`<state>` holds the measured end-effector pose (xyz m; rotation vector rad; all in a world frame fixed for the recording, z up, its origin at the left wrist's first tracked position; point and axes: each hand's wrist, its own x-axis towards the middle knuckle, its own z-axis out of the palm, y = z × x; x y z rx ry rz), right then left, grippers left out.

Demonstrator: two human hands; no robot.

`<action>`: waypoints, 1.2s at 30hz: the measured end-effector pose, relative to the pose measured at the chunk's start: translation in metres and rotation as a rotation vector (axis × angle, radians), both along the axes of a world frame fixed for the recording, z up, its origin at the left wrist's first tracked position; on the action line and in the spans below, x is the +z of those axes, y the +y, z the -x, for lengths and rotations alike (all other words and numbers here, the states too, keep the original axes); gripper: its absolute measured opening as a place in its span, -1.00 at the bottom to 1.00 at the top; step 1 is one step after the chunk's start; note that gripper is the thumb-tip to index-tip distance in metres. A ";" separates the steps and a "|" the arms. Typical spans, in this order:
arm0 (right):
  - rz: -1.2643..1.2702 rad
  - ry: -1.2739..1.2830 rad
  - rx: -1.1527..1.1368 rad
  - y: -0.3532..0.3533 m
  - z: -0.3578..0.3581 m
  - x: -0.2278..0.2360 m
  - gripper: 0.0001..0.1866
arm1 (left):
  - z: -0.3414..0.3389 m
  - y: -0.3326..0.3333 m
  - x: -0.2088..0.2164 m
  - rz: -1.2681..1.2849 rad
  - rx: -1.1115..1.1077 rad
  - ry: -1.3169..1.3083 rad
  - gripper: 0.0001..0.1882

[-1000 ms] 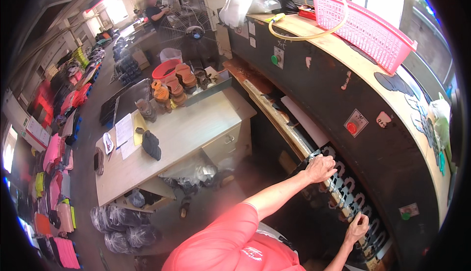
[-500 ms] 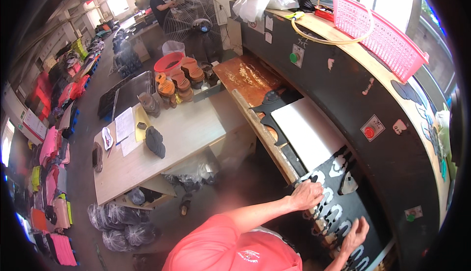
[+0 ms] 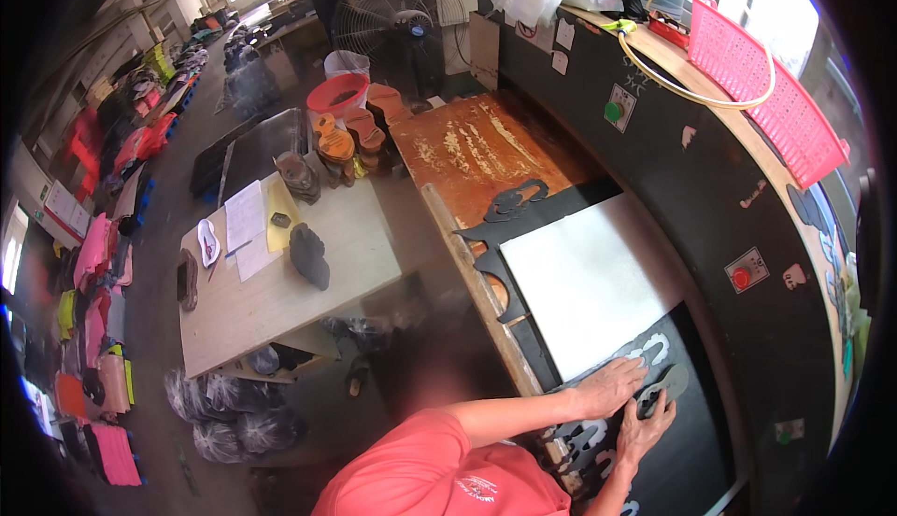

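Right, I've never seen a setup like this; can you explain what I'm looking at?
There is no robot here: these are a person's bare hands, seen from a fisheye camera worn on the head, looking down, so straight edges bend. The left hand lies over a dark surface bearing pale curved shapes. The right hand has its fingers at a grey rounded piece; whether it is gripped is unclear. Beyond the hands lie a white board and a rust-brown panel. To the right is a black panel with a red button; to the left, a pale table with papers.
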<state>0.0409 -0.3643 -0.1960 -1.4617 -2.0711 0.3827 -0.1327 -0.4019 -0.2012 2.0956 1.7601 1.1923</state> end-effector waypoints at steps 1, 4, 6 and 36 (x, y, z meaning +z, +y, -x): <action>0.016 0.045 -0.006 -0.007 -0.004 0.002 -0.24 | -0.001 -0.004 -0.003 0.036 -0.012 0.008 -0.59; 0.165 0.326 0.039 -0.018 -0.019 0.012 -0.29 | -0.002 -0.019 -0.005 0.122 -0.044 0.029 -0.56; 0.248 0.499 0.045 -0.023 -0.026 0.018 -0.39 | -0.001 -0.025 -0.004 0.094 -0.043 0.022 -0.56; 0.635 1.422 0.006 0.003 -0.062 0.013 -0.27 | 0.098 0.011 0.043 0.280 0.394 -0.856 -0.79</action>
